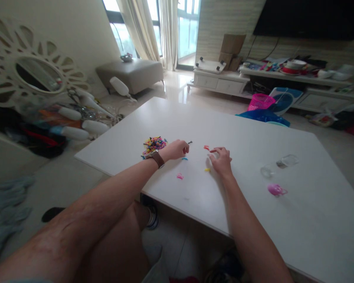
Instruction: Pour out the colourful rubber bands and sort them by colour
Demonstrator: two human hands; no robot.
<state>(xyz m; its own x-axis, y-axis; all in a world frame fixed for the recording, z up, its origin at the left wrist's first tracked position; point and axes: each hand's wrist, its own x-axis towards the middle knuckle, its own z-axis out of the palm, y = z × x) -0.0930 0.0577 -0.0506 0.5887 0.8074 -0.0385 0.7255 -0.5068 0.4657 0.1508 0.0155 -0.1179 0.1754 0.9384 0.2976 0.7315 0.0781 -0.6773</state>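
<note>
Big windows (188, 35) and pale curtains (135, 31) are at the back, behind a wide white bench (177, 122). On the wall to the right hangs a black screen (311, 19), and a grey seat (129, 74) stands near the bench's far left corner. On the bench, a clear jar (289, 160) lies toward the right edge. The left hand (179, 149) and the right hand (222, 159) reach over the near edge, a little apart. The left fingers are curled close together, and I cannot tell if they hold anything. The right fingers are bent with the thumb near the first finger, and I cannot tell if something is pinched there. A heap of tiny bright pieces (153, 144) sits toward the left edge, beside the left wrist. Near the jar, closer to the near edge, is a pink thing (275, 190). A pink piece (179, 176) lies closest to the near edge, a yellow piece (207, 169) and a red piece (206, 147) beside the right hand, and a blue piece (185, 158) and a black piece (190, 142) by the left.
</note>
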